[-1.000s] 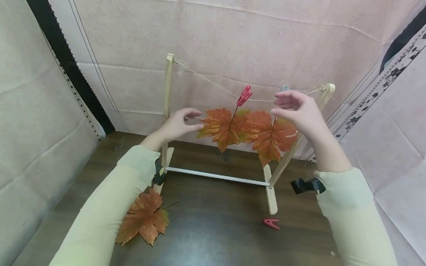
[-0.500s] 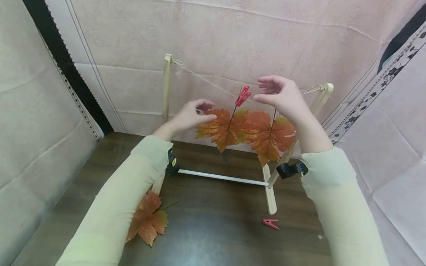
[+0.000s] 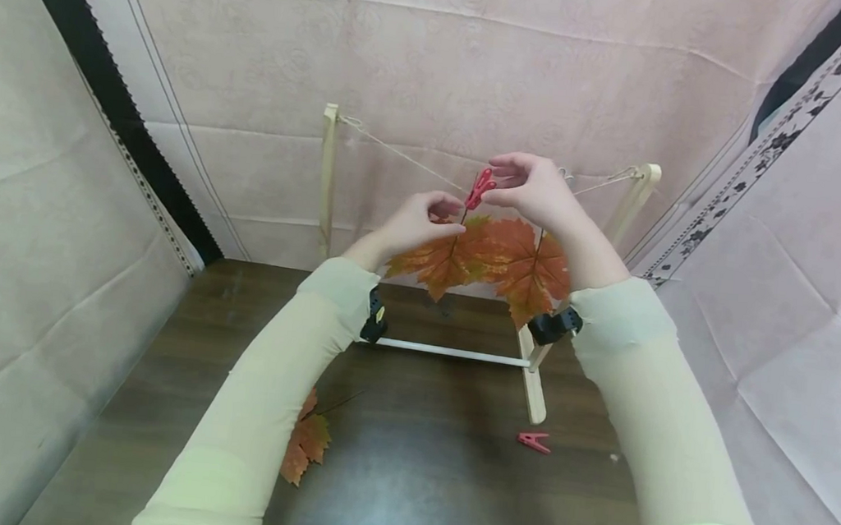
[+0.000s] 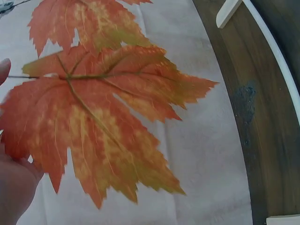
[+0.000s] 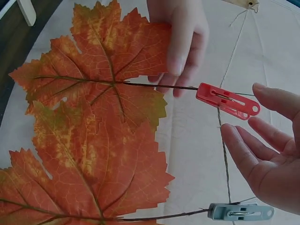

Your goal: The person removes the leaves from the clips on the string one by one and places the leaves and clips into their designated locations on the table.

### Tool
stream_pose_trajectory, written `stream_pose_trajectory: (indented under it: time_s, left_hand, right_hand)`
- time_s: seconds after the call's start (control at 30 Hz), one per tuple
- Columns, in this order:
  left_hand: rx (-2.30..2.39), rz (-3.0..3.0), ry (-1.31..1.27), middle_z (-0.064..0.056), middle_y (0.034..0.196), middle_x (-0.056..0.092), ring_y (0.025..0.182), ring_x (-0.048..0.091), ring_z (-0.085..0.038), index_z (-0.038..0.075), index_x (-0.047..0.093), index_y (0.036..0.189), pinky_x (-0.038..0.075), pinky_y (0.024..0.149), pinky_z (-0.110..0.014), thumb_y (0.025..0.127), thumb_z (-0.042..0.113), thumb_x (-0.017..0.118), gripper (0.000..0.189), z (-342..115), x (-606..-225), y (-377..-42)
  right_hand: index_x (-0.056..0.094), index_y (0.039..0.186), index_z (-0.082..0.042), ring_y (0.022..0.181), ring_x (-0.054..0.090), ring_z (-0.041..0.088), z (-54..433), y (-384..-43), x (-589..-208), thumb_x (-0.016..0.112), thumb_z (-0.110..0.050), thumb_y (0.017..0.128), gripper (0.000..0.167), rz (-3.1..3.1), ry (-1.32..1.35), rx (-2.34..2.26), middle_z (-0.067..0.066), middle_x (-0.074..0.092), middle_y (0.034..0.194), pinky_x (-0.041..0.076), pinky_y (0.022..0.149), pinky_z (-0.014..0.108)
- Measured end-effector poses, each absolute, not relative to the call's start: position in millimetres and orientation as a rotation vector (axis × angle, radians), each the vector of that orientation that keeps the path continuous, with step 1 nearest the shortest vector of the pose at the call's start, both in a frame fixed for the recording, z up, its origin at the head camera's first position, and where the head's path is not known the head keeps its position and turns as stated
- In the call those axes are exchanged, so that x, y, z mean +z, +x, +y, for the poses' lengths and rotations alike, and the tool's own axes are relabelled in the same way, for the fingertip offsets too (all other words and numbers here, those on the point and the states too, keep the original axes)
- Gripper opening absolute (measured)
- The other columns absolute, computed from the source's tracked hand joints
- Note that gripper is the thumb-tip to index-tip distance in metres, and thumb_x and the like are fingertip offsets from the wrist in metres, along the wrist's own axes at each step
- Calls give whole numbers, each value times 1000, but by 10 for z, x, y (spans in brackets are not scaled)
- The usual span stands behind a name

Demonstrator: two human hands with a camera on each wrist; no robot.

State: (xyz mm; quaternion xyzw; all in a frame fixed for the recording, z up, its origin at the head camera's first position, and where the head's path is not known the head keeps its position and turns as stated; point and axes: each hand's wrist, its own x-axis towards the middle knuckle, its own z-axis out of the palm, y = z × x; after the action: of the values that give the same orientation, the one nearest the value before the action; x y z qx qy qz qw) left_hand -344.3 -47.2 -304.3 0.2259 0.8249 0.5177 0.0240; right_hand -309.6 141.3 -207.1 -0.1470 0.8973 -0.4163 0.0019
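Note:
Two orange maple leaves hang from a string (image 3: 402, 156) on a wooden rack. A red clothespin (image 5: 228, 101) holds the stem of the left leaf (image 3: 435, 265); a grey-blue clothespin (image 5: 241, 212) holds the right leaf (image 3: 531, 275). My left hand (image 3: 423, 226) is beside the left leaf, its thumb and fingertips close to the stem below the red clothespin. From the other side my right hand (image 3: 533, 191) reaches around the red clothespin, thumb and fingers parted at its handle end. In the right wrist view, a gap shows between those fingers and the clothespin.
The rack has a left post (image 3: 326, 189), a right post (image 3: 633, 201) and a white crossbar (image 3: 451, 351). Another red clothespin (image 3: 533, 442) lies on the dark wooden table (image 3: 402, 492). A third leaf (image 3: 308, 447) lies partly hidden under my left sleeve.
Both hands have moved inward to the red clothespin. My right hand has come left, away from the grey-blue clothespin, and my left hand has moved right and up to the stem.

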Motion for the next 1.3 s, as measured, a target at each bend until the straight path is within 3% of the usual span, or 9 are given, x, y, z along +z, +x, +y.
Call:
stream_pose_trajectory:
  time_s: [0.37, 1.07, 1.3]
  left_hand:
    - [1542, 2597, 841, -14, 100, 65, 87, 56, -17, -1, 64, 100, 47, 83, -26, 90, 10, 61, 15, -363, -3054, -3479]
    - [1594, 2652, 824, -9, 92, 64, 82, 54, -17, 4, 62, 92, 47, 78, -25, 89, 15, 64, 12, -343, -3141, -3408]
    - [1538, 2653, 851, -8, 90, 64, 80, 54, -17, 4, 62, 88, 46, 75, -24, 87, 16, 66, 13, -348, -3112, -3391]
  right_hand:
    - [55, 127, -2, 98, 60, 17, 1346, -3117, -2057, 65, -11, 86, 43, 2827, -424, -1314, 17, 61, 117, 49, 91, 32]
    - [59, 123, -2, 101, 63, 20, 1382, -3091, -2003, 66, -18, 87, 40, 2831, -413, -1275, 16, 65, 117, 43, 99, 40]
    - [61, 119, -1, 100, 63, 18, 1401, -3094, -2002, 66, -15, 87, 36, 2841, -390, -1329, 14, 66, 113, 50, 90, 33]
